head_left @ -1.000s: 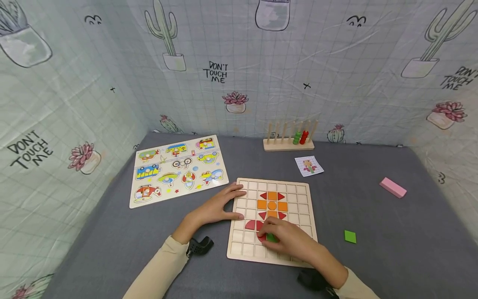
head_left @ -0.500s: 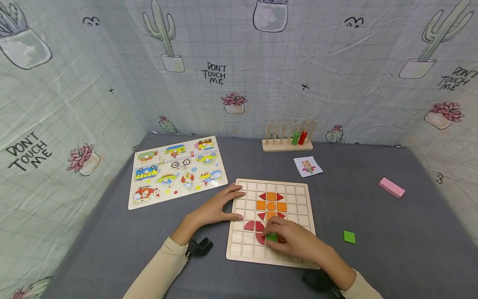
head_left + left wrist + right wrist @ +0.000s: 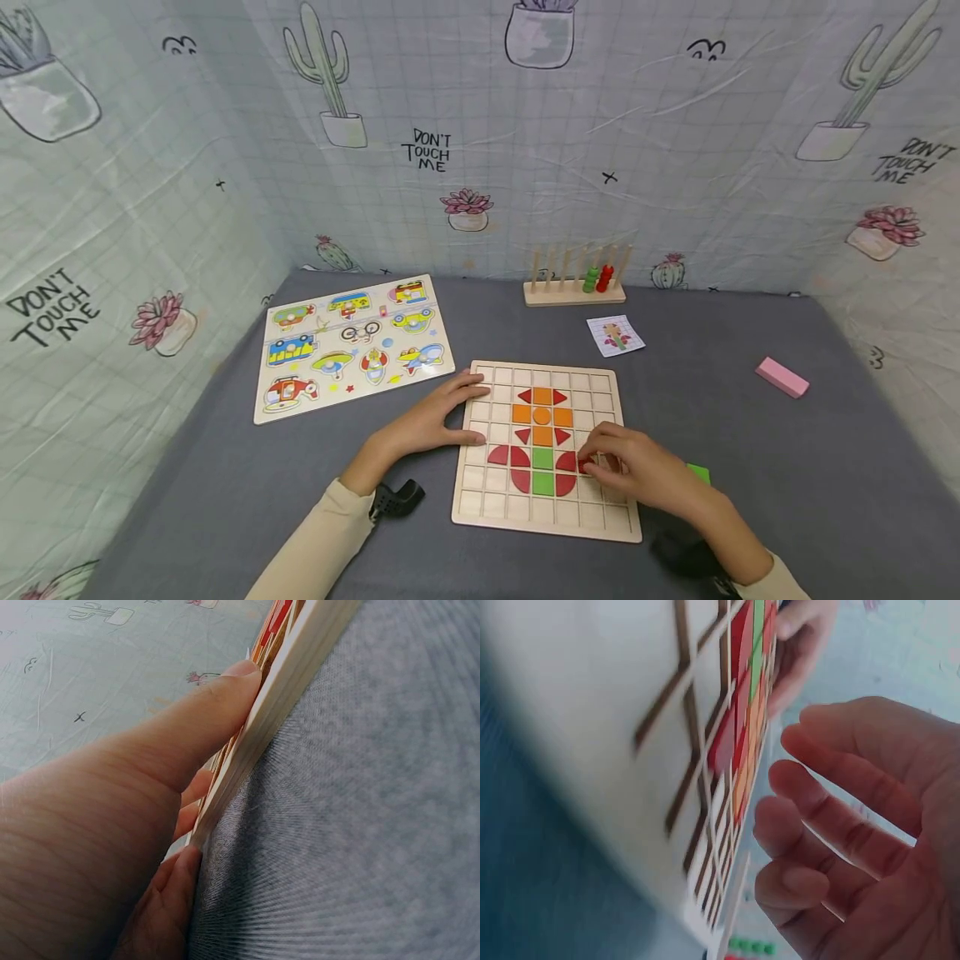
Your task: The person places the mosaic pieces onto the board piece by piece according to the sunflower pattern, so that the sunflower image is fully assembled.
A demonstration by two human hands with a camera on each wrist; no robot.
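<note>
The left hand (image 3: pixel 430 422) is lying flat with straight fingers on the left edge of the board (image 3: pixel 480 515), steadying it on the table (image 3: pixel 750 433). On the board a flower is taking shape: red and orange tiles (image 3: pixel 542 414) for the bloom, 2 green squares (image 3: pixel 542 470) as stem, red quarter rounds (image 3: pixel 510 457) as leaves. The right hand (image 3: pixel 637 468) is pinching a red piece (image 3: pixel 585 464) into the right leaf, fingers curled on it. By my judgement the pattern is nearing completion; a green tile (image 3: pixel 700 472) is waiting just right of the hand
</note>
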